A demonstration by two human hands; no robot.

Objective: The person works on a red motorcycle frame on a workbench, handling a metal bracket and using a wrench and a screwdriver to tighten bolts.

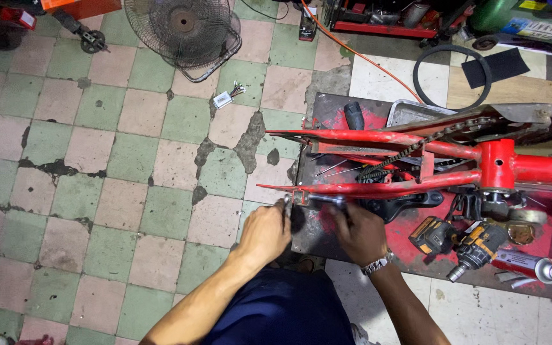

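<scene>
A red bicycle frame (416,137) lies upside down across a dark mat, its rear fork ends pointing left and a chain (416,145) draped over it. My left hand (264,233) grips a small metal part at the near rear fork end (292,191). My right hand (359,233), with a metal watch on the wrist, is closed on a metal wrench (327,200) that reaches that same fork end. Both hands sit close together just below the lower red stay.
A yellow and black cordless drill (461,241) and a spray can (531,265) lie on the mat at right. A floor fan (183,29), a loose tyre (452,76), a metal tray (416,114) and an orange cable (352,51) lie farther back on the cracked tile floor.
</scene>
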